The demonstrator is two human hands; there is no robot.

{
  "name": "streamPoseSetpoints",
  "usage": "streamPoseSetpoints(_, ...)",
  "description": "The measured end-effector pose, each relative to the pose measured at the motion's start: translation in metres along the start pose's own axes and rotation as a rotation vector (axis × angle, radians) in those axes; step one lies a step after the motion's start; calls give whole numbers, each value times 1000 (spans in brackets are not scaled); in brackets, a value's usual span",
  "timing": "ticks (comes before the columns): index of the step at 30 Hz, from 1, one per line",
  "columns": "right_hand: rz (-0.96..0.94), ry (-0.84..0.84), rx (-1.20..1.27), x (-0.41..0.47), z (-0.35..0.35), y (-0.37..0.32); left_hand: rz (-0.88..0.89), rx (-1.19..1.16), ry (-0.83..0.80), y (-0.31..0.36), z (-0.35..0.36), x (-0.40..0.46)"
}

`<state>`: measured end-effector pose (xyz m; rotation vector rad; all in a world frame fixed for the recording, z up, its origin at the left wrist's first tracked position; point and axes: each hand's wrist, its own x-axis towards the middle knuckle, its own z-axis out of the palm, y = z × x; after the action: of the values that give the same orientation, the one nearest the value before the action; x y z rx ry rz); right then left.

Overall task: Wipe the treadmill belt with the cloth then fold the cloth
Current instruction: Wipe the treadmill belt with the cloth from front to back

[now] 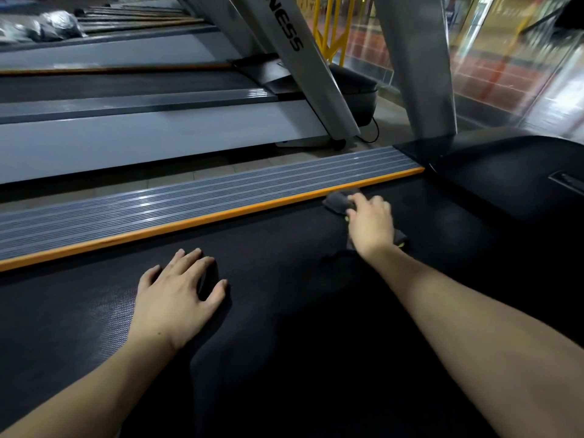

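- Cloth (336,202): one, dark grey, bunched, lying on the belt close to the orange strip near the front end. Most of it is covered by the right hand; a second bit of it shows behind the wrist, with a small yellow-green spot whose nature is unclear.
- Right hand (371,224): one, palm down on the cloth, slightly blurred. Fingers appear bent over the fabric, holding it against the belt; fingertips partly hidden in the folds.
- Left hand (177,292): one, flat on the belt, fingers straight and spread, holding nothing, well apart from the cloth.
- Belt (284,311): one, black, textured; the near part is lost in dark shadow and cut off by the lower edge.
- Orange strip (189,220): one, running along the belt's left side.
- Ribbed side rail (158,205): one, grey, just beyond the strip.
- Motor cover (505,184): black, at the belt's front, cut off at right.
- Upright posts: two in view, the nearer one (420,64) blurred, the farther one (303,58) bearing partial lettering "NESS".
- Neighbouring treadmill (126,86): at left, cropped.
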<state>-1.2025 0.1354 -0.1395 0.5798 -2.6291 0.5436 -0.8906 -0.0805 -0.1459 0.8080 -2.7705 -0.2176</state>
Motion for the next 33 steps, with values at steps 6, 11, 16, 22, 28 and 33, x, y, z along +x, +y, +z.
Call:
streamPoseSetpoints(6,44,-22,92,-53,13,-96,-11,1,-14,1,0,0)
streamPoseSetpoints(11,-345,-153,301,-96,1,-144,-9,9,-9,1,-1,-1)
streamPoseSetpoints(16,-106,-83,18,-21,-5,-27,-5,1,-16,1,-1,0)
streamPoseSetpoints(22,48,-27,22,-42,6,-90,-14,-2,-16,2,-2,0)
streamPoseSetpoints(28,-418,-162,172,-69,4,-145,-10,-4,-16,1,-3,0)
streamPoseSetpoints(33,-67,-39,-71,-6,-12,-8,-8,-17,-16,1,-4,0)
